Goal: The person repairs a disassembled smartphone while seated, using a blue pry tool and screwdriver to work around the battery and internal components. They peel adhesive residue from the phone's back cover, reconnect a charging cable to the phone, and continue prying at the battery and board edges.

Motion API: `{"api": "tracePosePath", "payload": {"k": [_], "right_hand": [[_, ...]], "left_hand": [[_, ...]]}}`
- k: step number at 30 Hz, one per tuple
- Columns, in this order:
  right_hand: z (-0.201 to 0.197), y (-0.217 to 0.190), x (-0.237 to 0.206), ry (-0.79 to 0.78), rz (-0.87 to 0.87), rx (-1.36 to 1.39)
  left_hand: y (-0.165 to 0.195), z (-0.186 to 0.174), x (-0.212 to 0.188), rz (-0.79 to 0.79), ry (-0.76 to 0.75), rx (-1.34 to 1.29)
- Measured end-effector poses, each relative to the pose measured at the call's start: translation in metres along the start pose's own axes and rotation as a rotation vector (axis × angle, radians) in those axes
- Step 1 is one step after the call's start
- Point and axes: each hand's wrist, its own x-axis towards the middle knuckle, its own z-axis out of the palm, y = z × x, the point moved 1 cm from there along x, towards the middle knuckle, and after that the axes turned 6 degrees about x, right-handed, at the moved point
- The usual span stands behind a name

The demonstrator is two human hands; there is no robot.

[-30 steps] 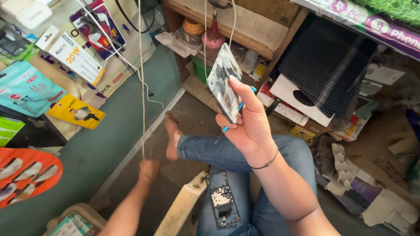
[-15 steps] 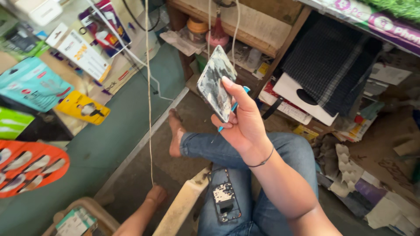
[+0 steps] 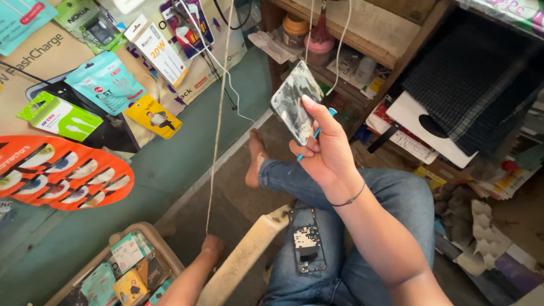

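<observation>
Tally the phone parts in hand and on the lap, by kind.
Cracked phone panel, held up in the right hand: 1
Blue tool, in the same hand: 1
Opened phone body, resting on the jeans: 1
Total: 3

Grey smudged phone panel (image 3: pixel 296 101), blue tool (image 3: pixel 321 128), blue jeans (image 3: pixel 391 198), orange card (image 3: pixel 59 173).
</observation>
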Motion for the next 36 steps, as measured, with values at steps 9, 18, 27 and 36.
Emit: {"api": "tracePosePath", "payload": {"k": [9,18,27,36], "right_hand": [[0.003,0.004,-0.006,0.019,0.004,0.003],[-0.013,0.016,-0.003,-0.024,0.003,0.067],[-0.009,0.027,-0.018,0.008,0.079,0.091],[-0.004,0.026,-0.027,-0.04,0.059,0.064]], "left_hand": [[0.007,0.016,-0.005,0.0,-0.01,-0.049],[-0.044,-0.045,-0.02,-0.143,0.457,-0.537],[-0.025,-0.186,-0.14,0.063,1.582,-1.146],[0.0,-0.206,-0.157,-0.039,1.804,-0.972]]}}
